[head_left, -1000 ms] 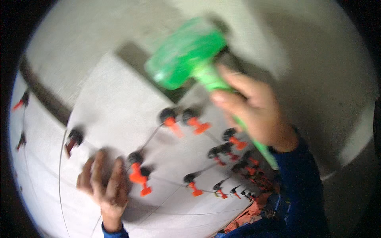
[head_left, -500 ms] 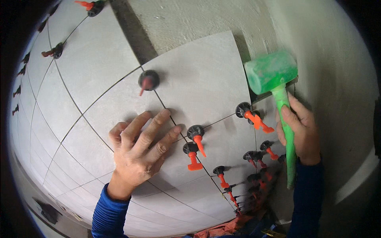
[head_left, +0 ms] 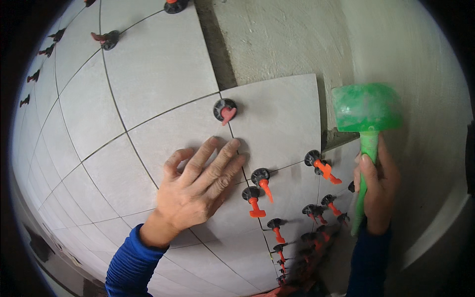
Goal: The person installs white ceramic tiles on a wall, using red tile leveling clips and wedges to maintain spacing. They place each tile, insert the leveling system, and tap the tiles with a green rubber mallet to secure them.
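My left hand [head_left: 198, 185] lies on the light grey wall tiles [head_left: 148, 148], its fingers stretched out and their tips at the joint beside the upper right tile [head_left: 282, 119]. My right hand [head_left: 378, 185] is wrapped round the handle of a green mallet [head_left: 368, 106], whose broad head points up, just right of that tile's outer edge. Above my left fingertips, a black and red tile leveling clip [head_left: 225, 112] sits at a tile corner. More clips with orange handles, such as one leveling clip [head_left: 261, 178], stand along the joints below and to the right.
Bare grey wall [head_left: 292, 39] shows above the upper right tile, with a rough recessed strip along the tile edges. A plain plastered wall [head_left: 425, 148] rises at the right. Several leveling clips [head_left: 106, 39] stick out at the upper left.
The view has shifted, so the tiles sit further right and mostly lower. The mallet has moved right, away from the tile edge. My left hand stays on the tiles.
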Available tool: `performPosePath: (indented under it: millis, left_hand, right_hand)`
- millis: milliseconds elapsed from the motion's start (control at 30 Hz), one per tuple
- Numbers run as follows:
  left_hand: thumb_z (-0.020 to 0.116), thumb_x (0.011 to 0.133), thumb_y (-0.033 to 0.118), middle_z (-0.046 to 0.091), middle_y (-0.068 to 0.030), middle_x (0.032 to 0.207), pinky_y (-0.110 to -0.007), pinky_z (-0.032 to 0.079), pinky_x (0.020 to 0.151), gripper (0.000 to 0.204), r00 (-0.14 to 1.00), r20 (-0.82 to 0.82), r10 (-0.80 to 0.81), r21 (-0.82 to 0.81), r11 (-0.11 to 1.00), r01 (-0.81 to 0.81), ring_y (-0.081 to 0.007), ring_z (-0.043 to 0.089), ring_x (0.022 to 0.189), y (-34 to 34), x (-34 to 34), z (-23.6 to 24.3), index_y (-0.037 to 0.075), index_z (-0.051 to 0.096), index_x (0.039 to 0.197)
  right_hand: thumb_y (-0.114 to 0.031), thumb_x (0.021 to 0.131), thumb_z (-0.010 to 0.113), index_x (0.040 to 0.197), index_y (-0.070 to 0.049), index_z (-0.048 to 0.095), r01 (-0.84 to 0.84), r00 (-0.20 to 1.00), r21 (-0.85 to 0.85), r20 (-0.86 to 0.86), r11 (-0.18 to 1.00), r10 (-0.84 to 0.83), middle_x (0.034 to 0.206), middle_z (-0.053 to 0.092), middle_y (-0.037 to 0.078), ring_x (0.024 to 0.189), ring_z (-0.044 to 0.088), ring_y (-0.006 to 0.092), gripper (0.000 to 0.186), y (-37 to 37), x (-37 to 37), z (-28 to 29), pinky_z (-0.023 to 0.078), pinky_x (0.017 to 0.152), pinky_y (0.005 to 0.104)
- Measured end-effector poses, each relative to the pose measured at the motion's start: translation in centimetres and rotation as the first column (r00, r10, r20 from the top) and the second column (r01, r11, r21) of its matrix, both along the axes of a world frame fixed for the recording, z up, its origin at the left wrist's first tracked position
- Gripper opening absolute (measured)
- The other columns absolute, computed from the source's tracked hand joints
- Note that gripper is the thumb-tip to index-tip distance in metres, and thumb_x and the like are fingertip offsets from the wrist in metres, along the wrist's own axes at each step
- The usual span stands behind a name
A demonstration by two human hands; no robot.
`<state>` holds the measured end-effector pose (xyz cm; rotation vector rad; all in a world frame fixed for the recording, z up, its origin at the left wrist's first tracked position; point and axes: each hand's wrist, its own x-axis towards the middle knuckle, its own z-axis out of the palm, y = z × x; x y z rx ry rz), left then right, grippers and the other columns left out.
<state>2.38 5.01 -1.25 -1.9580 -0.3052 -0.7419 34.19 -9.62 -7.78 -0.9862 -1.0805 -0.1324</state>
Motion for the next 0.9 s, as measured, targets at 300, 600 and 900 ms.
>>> performPosePath:
  millis: [300,600,900]
  left_hand:
    - [0.07,0.1,0.042,0.047,0.0023,0.168,-0.047,0.037,0.114,0.061,1.0,-0.01,0.015,-0.04,0.999,-0.016,-0.0177,0.045,0.153,-0.2,-0.1,0.3,0.025,0.057,0.156]
    - [0.069,0.1,0.043,0.049,0.0023,0.166,-0.046,0.041,0.112,0.056,0.999,0.009,-0.031,-0.034,0.999,0.031,-0.0177,0.047,0.151,-0.4,-0.1,0.5,0.024,0.061,0.152]
    - [0.067,0.101,0.043,0.05,0.0019,0.165,-0.044,0.043,0.112,0.054,0.999,0.001,-0.036,0.0,0.999,0.036,-0.0179,0.047,0.15,-0.5,-0.4,0.7,0.021,0.062,0.151]
  right_hand:
    - [-0.012,0.1,0.069,0.14,0.003,0.064,0.396,0.691,0.251,0.552,0.883,-0.467,0.102,0.07,0.02,0.084,0.072,0.029,0.044,-0.5,-3.4,7.1,0.054,0.075,0.0415]
    - [-0.014,0.099,0.067,0.139,-0.002,0.068,0.358,0.481,0.178,0.806,0.917,-0.344,0.112,0.077,0.022,0.099,0.074,0.0284,0.042,0.1,-2.9,18.3,0.054,0.092,0.0359]
    - [-0.027,0.103,0.066,0.126,-0.006,0.078,0.441,0.209,0.18,0.932,0.879,-0.296,0.111,0.077,0.021,0.099,0.072,0.0389,0.034,0.1,-3.3,22.2,0.054,0.092,0.0474]
